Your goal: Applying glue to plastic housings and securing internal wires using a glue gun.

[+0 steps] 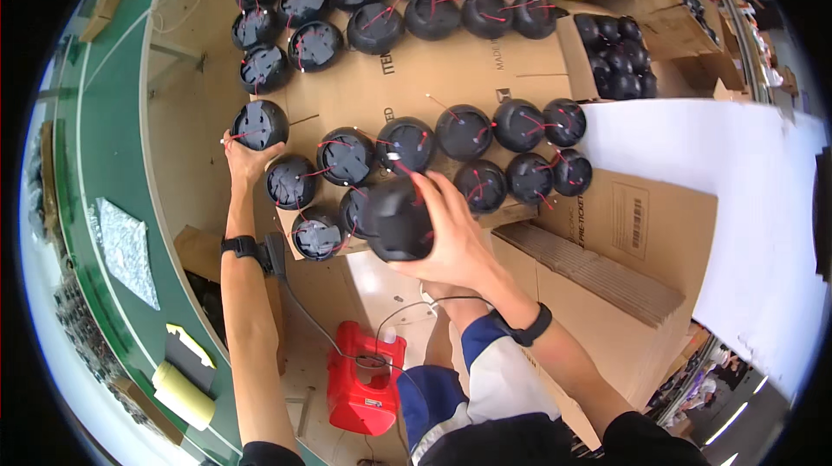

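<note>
My right hand [459, 241] is closed around a round black plastic housing [399, 222], held up over the near edge of the cardboard with its smooth side showing. Farther off on the left, my left hand [251, 158] grips another black housing [262, 124], whose open side faces up with red wires coming out. Rows of similar housings [347, 156] sit on the flat cardboard [338, 102], most showing red wires with small white connectors. The held housing partly covers one of them [355, 210].
At the far right, a carton [568, 50] holds several black housings. A green table [113, 180] runs along my left, bearing a yellow roll [184, 395] and a clear plastic bag [127, 249]. A red stool [368, 384] stands below, near my legs. Folded cardboard [589, 275] leans at right.
</note>
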### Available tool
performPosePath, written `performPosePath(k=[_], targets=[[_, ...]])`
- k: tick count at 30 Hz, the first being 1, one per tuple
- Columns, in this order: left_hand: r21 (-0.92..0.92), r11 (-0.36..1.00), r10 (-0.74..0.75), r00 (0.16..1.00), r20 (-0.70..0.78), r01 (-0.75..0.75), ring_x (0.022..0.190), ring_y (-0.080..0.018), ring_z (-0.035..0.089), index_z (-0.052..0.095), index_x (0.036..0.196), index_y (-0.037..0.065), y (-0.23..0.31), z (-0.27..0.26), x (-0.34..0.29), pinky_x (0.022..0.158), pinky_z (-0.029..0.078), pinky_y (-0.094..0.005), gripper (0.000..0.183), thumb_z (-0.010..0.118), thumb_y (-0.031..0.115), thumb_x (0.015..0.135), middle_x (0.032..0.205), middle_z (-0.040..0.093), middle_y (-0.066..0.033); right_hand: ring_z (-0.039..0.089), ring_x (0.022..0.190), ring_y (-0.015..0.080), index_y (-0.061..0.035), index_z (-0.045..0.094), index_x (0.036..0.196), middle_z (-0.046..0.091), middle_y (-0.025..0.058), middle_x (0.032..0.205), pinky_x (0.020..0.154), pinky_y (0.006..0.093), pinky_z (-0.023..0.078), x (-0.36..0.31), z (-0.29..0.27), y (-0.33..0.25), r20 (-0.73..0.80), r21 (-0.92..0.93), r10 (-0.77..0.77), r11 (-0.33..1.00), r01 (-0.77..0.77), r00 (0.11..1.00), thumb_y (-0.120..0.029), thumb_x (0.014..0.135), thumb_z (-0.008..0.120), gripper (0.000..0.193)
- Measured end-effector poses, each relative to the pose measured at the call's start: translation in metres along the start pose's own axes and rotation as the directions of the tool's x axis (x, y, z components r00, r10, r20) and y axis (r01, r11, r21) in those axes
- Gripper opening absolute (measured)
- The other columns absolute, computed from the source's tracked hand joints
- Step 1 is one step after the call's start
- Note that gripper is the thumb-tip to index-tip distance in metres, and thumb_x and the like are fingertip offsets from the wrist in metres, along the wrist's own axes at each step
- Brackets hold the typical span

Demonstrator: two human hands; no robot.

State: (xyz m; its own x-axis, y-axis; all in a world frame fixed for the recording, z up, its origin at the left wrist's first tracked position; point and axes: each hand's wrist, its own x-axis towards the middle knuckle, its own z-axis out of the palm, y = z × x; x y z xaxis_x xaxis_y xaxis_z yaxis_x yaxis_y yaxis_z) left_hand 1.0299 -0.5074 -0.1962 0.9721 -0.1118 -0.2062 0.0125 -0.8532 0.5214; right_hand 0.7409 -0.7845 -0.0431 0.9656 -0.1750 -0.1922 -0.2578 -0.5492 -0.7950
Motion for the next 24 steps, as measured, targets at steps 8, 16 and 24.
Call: performPosePath(k=[8,16,24], targets=[[0.077,0.997,-0.004,0.979,-0.204,0.02,0.123,-0.0407,0.052,0.026,0.139,-0.018,-0.038,0.071,0.044,0.107,0.042,-0.0403,0.128,0.095,0.04,0.048,0.13,0.05,-0.0333,0.039,0.126,0.0485,-0.0057,0.029,0.146,0.031,0.0271,0.14,0.095,0.055,0.049,0.202,0.092,0.019,0.043,-0.132,-0.061,0.989,0.066,0.997,-0.029,0.056,0.089,0.11],[0.039,0.995,-0.096,0.995,-0.008,0.097,0.125,-0.0418,0.05,0.02,0.142,-0.017,-0.027,0.066,0.037,0.107,0.042,-0.0412,0.129,0.093,0.039,0.052,0.132,0.047,-0.0362,0.035,0.13,0.0502,-0.0086,0.027,0.149,0.027,0.0275,0.147,0.096,0.0582,0.048,0.296,0.146,0.058,0.22,-0.361,0.037,0.932,0.046,0.975,-0.031,0.055,0.09,0.115],[0.111,0.975,-0.197,0.979,0.053,0.191,0.127,-0.0408,0.049,0.012,0.149,-0.004,-0.029,0.064,0.038,0.105,0.044,-0.0453,0.132,0.092,0.041,0.055,0.139,0.043,-0.0317,0.028,0.136,0.0521,-0.0161,0.023,0.152,0.019,0.0271,0.153,0.1,0.0634,0.042,0.306,0.183,0.065,0.171,-0.437,0.073,0.899,0.009,0.983,-0.036,0.054,0.091,0.121]])
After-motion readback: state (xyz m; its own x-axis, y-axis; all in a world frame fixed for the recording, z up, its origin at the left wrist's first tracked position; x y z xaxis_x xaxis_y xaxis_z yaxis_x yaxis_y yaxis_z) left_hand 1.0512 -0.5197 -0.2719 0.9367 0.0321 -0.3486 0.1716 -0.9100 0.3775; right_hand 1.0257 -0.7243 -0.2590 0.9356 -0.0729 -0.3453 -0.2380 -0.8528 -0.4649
